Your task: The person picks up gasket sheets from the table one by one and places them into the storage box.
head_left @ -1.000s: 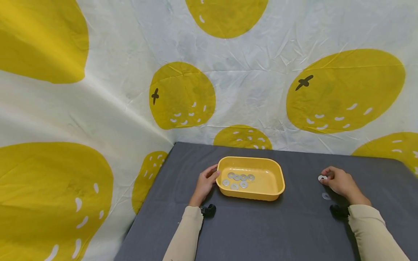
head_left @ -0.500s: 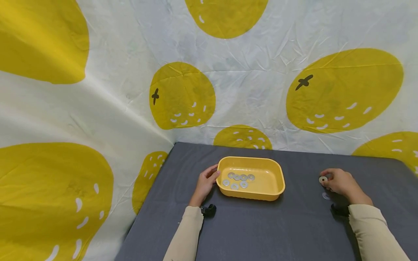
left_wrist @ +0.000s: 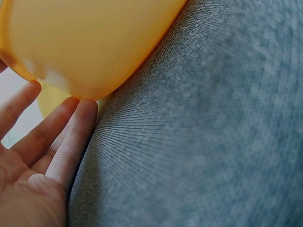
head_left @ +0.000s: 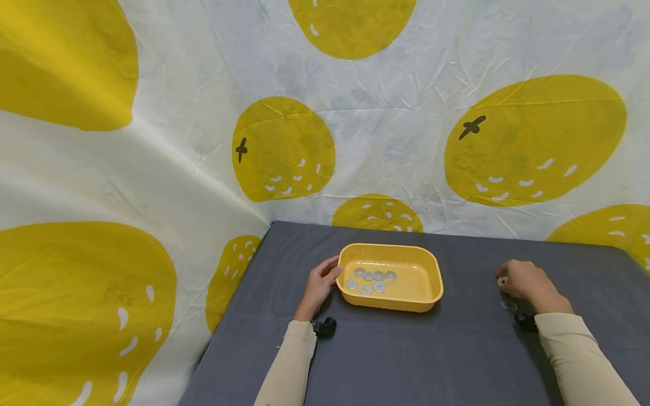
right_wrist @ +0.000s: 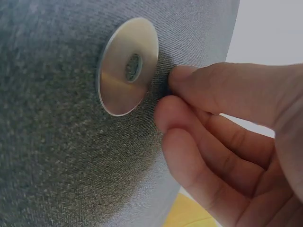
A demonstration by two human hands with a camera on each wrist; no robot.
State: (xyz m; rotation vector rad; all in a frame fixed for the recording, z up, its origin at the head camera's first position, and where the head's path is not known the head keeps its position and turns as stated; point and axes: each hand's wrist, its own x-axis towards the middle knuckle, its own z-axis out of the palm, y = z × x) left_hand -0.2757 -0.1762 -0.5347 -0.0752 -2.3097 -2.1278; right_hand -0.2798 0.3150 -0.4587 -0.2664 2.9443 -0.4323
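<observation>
Landmark: yellow tray (head_left: 401,304) at the middle of the grey table (head_left: 406,361).

Left hand (head_left: 319,285) rested against the tray's left wall, fingers (left_wrist: 71,137) straight and relaxed, tips touching the outer rim; it gripped nothing. 6 washers (head_left: 369,280) lay flat inside the tray, toward its left half.

Right hand (head_left: 528,280) was well to the right of the tray, fingers (right_wrist: 199,118) curled, pinching a small washer (head_left: 503,281) at the fingertips on the side facing the tray. In the wrist view the pinched piece was hidden by the fingertips.

A second washer (right_wrist: 128,66) lay flat on the table just beside those fingertips, on the near side of the hand as seen from the head camera (head_left: 508,305). Being round, it has no long axis. The right hand was much the nearer to it; the left was across the tray.
</observation>
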